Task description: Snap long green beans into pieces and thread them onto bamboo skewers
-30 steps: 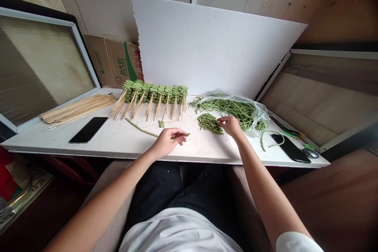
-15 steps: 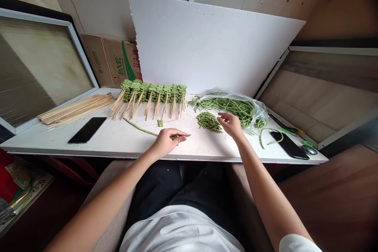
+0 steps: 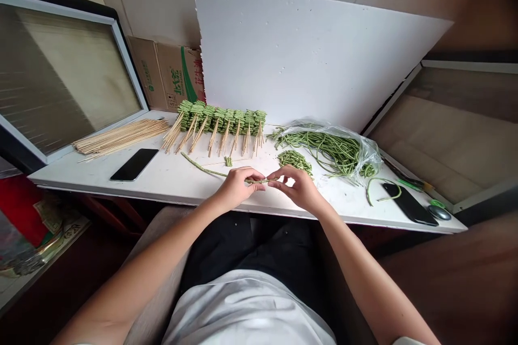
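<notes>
A long green bean (image 3: pixel 202 169) runs from the tabletop into my left hand (image 3: pixel 239 187), whose fingers are closed around it. My right hand (image 3: pixel 297 187) pinches the same bean near its right end, so the fingertips of both hands almost meet. Behind my right hand lies a pile of short bean pieces (image 3: pixel 294 160), partly covered by it. Just beyond my left hand, a few cut pieces (image 3: pixel 229 161) sit side by side by a thin skewer. Farther back, bean pieces threaded on skewers (image 3: pixel 220 118) stand stacked in a row, bare stick ends toward me.
Loose bamboo skewers (image 3: pixel 121 136) and a phone (image 3: pixel 135 165) lie on the left of the white table (image 3: pixel 170 186). At right are a plastic bag of long beans (image 3: pixel 335 145), another phone (image 3: pixel 410 205) and a round grey object (image 3: pixel 439 212). A white board (image 3: pixel 315 54) leans behind.
My right hand has moved left from over the pile of pieces and now grips the bean's end. My left hand keeps its hold. The camera view has shifted slightly.
</notes>
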Tool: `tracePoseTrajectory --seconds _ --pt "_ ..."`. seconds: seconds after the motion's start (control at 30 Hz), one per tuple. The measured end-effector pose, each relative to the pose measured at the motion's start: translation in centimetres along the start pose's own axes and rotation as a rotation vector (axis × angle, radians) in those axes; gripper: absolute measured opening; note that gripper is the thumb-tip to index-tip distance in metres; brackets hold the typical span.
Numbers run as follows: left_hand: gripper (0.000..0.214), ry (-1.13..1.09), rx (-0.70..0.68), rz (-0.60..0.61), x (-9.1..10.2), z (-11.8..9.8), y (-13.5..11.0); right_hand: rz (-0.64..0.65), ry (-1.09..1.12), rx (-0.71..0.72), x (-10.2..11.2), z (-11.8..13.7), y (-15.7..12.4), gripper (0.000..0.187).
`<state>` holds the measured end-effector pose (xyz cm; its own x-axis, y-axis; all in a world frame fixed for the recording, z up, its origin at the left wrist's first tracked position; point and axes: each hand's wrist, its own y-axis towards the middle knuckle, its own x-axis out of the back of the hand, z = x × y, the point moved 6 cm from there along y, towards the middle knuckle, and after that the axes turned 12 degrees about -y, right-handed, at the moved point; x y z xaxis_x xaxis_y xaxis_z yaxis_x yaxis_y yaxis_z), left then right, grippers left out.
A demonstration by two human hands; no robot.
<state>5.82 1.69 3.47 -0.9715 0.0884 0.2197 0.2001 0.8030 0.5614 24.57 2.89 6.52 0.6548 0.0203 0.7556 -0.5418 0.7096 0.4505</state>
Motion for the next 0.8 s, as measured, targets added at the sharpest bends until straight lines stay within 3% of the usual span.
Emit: tracePoseTrajectory --seconds 0.2,0.43,0.8 --pt "0.007 0.03 -0.043 0.037 0.2 -0.6 0.1 -0.066 -0.131 0.139 -0.1 0.4 -0.5 0.016" --pt "0.01 0.034 -0.024 0.101 -0.5 -0.7 -0.1 -0.178 -0.192 0.229 -0.8 1.3 -0.7 0.011" --pt "0.024 0.065 -0.057 0.233 -1.5 -1.4 -0.4 -0.214 -0.037 0.163 -1.7 1.0 -0.9 0.016"
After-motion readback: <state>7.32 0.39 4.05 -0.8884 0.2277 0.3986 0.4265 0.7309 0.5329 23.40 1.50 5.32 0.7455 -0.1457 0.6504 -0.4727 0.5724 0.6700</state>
